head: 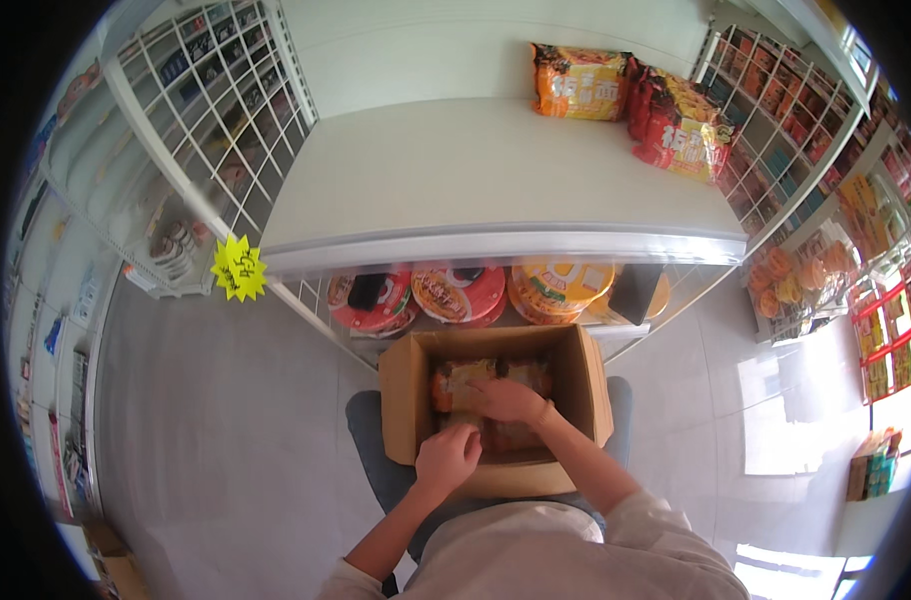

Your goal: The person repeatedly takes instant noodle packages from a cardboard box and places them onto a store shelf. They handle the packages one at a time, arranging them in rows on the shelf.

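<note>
An open cardboard carton [400,405] rests on my lap with its flaps spread. Inside lie orange and yellow instant noodle packets [448,386], and darker ones sit lower in the shade. My right hand [509,401] reaches into the carton, its fingers lying over the upper left packet; whether they grip it is hidden. Just nearer to me, my left hand [448,454] is at the carton's near left side with curled fingers. What those fingers hold, if anything, is blurred and partly covered.
Ahead is a white shelf board [455,165], with an orange noodle packet [579,82] and red packets [680,127] at its back right. Tubs of instant noodles [459,292] stand on the shelf below. White wire grid panels [223,97] flank the shelf, and a yellow starburst price tag [238,268] hangs at left.
</note>
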Demonstrator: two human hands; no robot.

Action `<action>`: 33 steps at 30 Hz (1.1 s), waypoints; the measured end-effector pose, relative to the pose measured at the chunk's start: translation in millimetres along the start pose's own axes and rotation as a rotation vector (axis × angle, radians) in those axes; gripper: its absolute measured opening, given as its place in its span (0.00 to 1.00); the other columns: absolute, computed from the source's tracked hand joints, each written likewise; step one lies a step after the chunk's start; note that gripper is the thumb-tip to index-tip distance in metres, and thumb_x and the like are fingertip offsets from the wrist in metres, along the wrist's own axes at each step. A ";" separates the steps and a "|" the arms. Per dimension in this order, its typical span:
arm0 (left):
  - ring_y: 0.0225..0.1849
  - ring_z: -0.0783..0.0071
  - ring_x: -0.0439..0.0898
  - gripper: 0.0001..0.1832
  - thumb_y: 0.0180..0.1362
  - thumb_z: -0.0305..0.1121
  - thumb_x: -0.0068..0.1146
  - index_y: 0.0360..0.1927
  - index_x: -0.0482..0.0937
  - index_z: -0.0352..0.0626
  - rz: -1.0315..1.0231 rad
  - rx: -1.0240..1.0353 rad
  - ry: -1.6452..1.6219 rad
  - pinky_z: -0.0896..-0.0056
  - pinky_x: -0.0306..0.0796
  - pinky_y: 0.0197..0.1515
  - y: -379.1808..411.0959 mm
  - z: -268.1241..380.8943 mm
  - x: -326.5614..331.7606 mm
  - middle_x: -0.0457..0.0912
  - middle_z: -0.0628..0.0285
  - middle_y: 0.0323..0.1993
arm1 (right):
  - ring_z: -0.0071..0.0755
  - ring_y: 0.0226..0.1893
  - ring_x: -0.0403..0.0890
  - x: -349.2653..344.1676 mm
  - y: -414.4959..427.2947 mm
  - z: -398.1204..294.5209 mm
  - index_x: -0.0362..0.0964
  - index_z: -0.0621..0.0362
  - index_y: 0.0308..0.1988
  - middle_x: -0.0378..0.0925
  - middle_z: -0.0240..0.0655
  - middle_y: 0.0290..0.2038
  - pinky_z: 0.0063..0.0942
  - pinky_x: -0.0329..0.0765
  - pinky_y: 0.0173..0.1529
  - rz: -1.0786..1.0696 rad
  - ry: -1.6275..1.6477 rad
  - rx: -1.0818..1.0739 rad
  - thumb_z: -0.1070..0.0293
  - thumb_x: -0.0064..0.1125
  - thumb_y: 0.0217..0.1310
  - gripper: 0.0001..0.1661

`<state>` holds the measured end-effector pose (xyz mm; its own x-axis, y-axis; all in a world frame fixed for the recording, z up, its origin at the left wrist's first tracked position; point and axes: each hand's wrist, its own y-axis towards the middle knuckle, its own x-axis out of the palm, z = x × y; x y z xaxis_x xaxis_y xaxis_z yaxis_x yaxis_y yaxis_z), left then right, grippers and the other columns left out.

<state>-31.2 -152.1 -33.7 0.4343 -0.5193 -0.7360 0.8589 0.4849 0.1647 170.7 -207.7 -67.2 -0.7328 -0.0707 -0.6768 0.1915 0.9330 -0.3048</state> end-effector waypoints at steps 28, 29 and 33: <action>0.67 0.55 0.73 0.61 0.44 0.52 0.81 0.72 0.54 0.32 0.338 -0.125 -0.567 0.55 0.70 0.66 525.3 165.7 -53.8 0.70 0.42 0.67 | 0.43 0.18 0.81 47.9 -131.8 -30.4 0.72 0.51 0.30 0.78 0.34 0.22 0.41 0.78 0.20 0.742 -0.123 0.048 0.58 0.61 0.64 0.12; 0.66 0.56 0.75 0.60 0.44 0.50 0.82 0.72 0.54 0.32 0.366 -0.107 -0.531 0.55 0.71 0.65 528.6 174.7 -44.2 0.71 0.43 0.66 | 0.42 0.19 0.81 48.2 -130.0 -28.8 0.72 0.51 0.30 0.78 0.34 0.22 0.40 0.78 0.21 0.753 -0.120 0.043 0.58 0.60 0.64 0.12; 0.50 0.62 0.83 0.43 0.45 0.41 0.82 0.60 0.69 0.33 0.462 -0.106 -0.446 0.61 0.77 0.53 540.1 168.2 -23.3 0.82 0.52 0.52 | 0.42 0.19 0.82 49.0 -131.2 -32.1 0.72 0.51 0.30 0.78 0.34 0.22 0.40 0.79 0.21 0.781 -0.117 -0.009 0.59 0.60 0.63 0.12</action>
<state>468.2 3.5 182.8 0.8431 -0.4720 -0.2576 0.5352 0.7831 0.3167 88.7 -322.2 -38.8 -0.3144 0.5698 -0.7592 0.6168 0.7306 0.2929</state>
